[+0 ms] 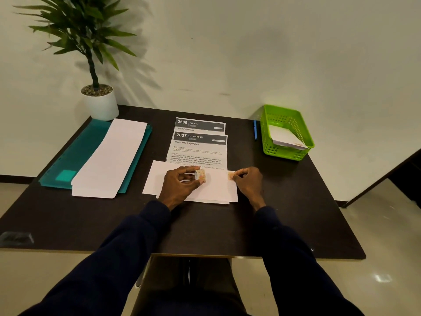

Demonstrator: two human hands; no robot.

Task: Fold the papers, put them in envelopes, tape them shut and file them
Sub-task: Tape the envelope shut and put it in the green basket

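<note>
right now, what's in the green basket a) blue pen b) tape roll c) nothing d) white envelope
d: a white envelope lies inside the green basket, while the blue pen lies outside it on the table and the left hand holds the tape roll.

White envelope (218,190) flat, tape roll (201,176) (small) upright

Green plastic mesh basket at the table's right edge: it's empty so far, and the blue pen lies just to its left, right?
Not empty. The head view shows a white paper envelope already lying inside the green plastic mesh basket. The rest holds: the basket sits at the table's right edge and the blue pen lies just to its left.
</note>
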